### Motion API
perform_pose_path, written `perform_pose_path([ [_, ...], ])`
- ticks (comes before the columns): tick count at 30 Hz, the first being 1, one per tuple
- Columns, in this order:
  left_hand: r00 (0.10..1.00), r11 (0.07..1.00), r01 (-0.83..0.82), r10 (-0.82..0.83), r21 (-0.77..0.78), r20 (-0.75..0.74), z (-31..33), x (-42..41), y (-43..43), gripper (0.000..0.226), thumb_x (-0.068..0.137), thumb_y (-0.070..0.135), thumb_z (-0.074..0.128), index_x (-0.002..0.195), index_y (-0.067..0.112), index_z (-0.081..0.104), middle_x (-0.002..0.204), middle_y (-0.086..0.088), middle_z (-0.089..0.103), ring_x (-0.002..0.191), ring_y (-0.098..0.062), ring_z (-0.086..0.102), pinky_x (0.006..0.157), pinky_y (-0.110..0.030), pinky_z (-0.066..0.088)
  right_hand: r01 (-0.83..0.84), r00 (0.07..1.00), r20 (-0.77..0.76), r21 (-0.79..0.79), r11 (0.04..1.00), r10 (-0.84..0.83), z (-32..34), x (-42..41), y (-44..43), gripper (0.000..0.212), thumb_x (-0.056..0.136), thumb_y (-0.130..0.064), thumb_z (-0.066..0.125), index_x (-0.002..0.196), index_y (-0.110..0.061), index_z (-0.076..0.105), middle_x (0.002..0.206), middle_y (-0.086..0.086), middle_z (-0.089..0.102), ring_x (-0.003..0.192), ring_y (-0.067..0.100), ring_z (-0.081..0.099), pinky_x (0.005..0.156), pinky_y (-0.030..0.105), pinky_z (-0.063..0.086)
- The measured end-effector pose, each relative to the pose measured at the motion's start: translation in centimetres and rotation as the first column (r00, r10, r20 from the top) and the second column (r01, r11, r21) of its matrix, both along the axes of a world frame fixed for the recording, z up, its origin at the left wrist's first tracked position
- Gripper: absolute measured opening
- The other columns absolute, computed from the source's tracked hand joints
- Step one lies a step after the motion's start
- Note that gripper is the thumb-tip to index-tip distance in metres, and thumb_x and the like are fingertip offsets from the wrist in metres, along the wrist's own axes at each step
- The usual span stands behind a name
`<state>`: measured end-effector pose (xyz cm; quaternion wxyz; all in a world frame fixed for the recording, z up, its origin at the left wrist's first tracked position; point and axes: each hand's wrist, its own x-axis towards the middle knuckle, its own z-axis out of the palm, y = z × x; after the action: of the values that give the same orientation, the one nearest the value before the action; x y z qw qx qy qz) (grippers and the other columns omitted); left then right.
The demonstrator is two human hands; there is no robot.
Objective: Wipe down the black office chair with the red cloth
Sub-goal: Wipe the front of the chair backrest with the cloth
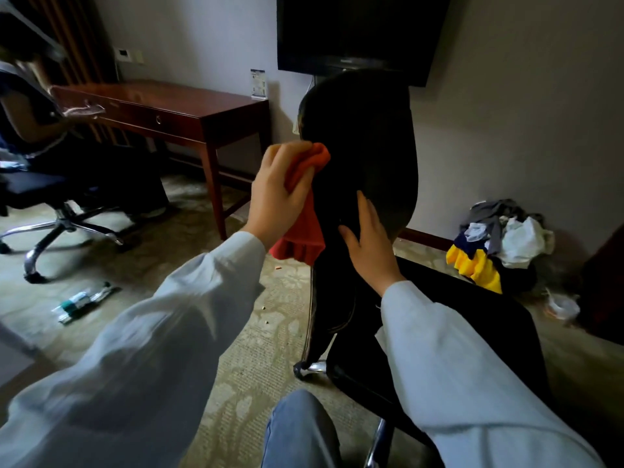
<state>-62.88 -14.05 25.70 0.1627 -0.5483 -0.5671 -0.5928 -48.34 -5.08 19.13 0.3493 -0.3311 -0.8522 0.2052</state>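
Left hand [280,194]: fingers curled round a bunched part of the cloth [304,231], pressing it to the left edge of the chair [364,136] back, somewhat above mid-height.
Cloth: red, the wad sits at the fingertips and a loose tail hangs below the hand, lying along the same edge.
Right hand [368,244]: fingers straight and spread flat on the broad face of the back, holding nothing; just right of the cloth and lower.
Key relation: the back stands upright, its long axis running top to bottom. Its broad face lies to the right of the cloth, and its rounded top above. The left hand is the working one and is nearer the top; the right looks to be steadying the chair.
Likely next: strokes along that upright axis, or across the face toward the right hand, which would then need to shift.
Seat: dark, low at right, under the right sleeve; no cloth on it.
Surface: smooth, dark and hard to read; any dust cannot be seen.
Floor: patterned carpet [253,349] with bottles [84,298] lying on it.
Room: desk [162,106] at left, TV [358,28] on the wall, clothes pile [499,238] at right, a second chair [60,224] with a seated person.
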Motion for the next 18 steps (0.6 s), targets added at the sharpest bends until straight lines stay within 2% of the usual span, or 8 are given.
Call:
perform_pose_path([
  [4,0.998,0.992,0.033,-0.040,-0.119,-0.054,-3.3,0.6,-0.8,0.027,0.089,0.011,0.058,0.116,0.010,0.059,0.111,-0.007,0.052,0.097,0.005,0.047,0.086,-0.002,0.035,0.060,0.982,0.169,0.157,0.986,-0.087,0.0,0.1,0.0,0.061,0.099,-0.035,0.035,0.151,-0.019,0.005,0.156,0.011,0.017,0.137,0.032,0.030,0.105,0.051,0.035],
  [6,0.992,0.971,0.044,-0.071,-0.233,-0.106,-5.2,0.5,-1.6,0.028,0.090,0.021,0.056,0.118,0.018,0.058,0.113,-0.004,0.051,0.097,-0.005,0.052,0.086,-0.012,0.041,0.101,0.963,0.219,0.247,0.964,-0.157,0.1,0.0,-0.1,0.061,0.100,-0.035,0.035,0.150,-0.014,0.008,0.154,0.015,0.022,0.133,0.033,0.037,0.102,0.047,0.039],
  [8,0.987,0.960,0.043,-0.084,-0.277,-0.137,-6.2,0.2,-2.1,0.028,0.090,0.024,0.055,0.118,0.021,0.057,0.114,-0.003,0.052,0.099,-0.011,0.055,0.087,-0.024,0.045,0.118,0.950,0.241,0.319,0.940,-0.201,0.1,-0.1,-0.2,0.061,0.100,-0.033,0.036,0.150,-0.009,0.011,0.152,0.018,0.026,0.129,0.033,0.043,0.098,0.045,0.041],
  [9,0.989,0.967,0.036,-0.070,-0.253,-0.128,-6.1,0.1,-2.3,0.028,0.090,0.020,0.056,0.118,0.019,0.058,0.114,-0.004,0.053,0.099,-0.009,0.054,0.087,-0.022,0.045,0.123,0.944,0.252,0.335,0.934,-0.214,0.0,-0.2,-0.3,0.060,0.100,-0.032,0.034,0.150,-0.008,0.010,0.152,0.018,0.026,0.128,0.032,0.044,0.098,0.044,0.040],
  [12,1.000,0.998,-0.005,0.003,-0.060,-0.024,-4.0,0.1,-1.7,0.028,0.088,0.008,0.057,0.116,0.009,0.059,0.110,-0.013,0.054,0.098,0.009,0.045,0.089,-0.005,0.034,0.142,0.937,0.256,0.344,0.928,-0.238,-0.2,-0.5,-0.7,0.058,0.101,-0.030,0.030,0.150,-0.008,0.008,0.154,0.015,0.023,0.130,0.029,0.042,0.099,0.043,0.037],
  [14,0.997,0.997,-0.033,0.028,0.074,0.073,-2.2,0.1,-0.9,0.027,0.088,0.010,0.054,0.115,0.007,0.058,0.109,-0.013,0.053,0.101,0.016,0.043,0.091,-0.005,0.033,0.149,0.943,0.233,0.343,0.928,-0.237,-0.3,-0.5,-0.8,0.057,0.101,-0.028,0.030,0.150,-0.008,0.009,0.153,0.016,0.025,0.129,0.030,0.043,0.097,0.044,0.038],
  [16,0.987,0.985,-0.046,0.020,0.166,0.160,-0.8,-0.1,0.1,0.027,0.089,0.011,0.053,0.115,0.009,0.055,0.112,-0.011,0.052,0.105,0.010,0.046,0.094,-0.010,0.036,0.151,0.942,0.235,0.343,0.927,-0.240,-0.4,-0.4,-0.9,0.057,0.101,-0.026,0.031,0.149,-0.007,0.009,0.152,0.016,0.026,0.129,0.029,0.044,0.098,0.045,0.038],
  [18,0.980,0.985,-0.030,-0.004,0.169,0.199,0.0,-0.6,1.0,0.029,0.090,0.011,0.053,0.118,0.006,0.053,0.116,-0.012,0.052,0.108,-0.001,0.049,0.096,-0.014,0.038,0.153,0.940,0.241,0.333,0.931,-0.240,-0.4,-0.5,-0.9,0.057,0.101,-0.026,0.031,0.149,-0.007,0.009,0.152,0.016,0.026,0.129,0.029,0.044,0.099,0.046,0.037],
])
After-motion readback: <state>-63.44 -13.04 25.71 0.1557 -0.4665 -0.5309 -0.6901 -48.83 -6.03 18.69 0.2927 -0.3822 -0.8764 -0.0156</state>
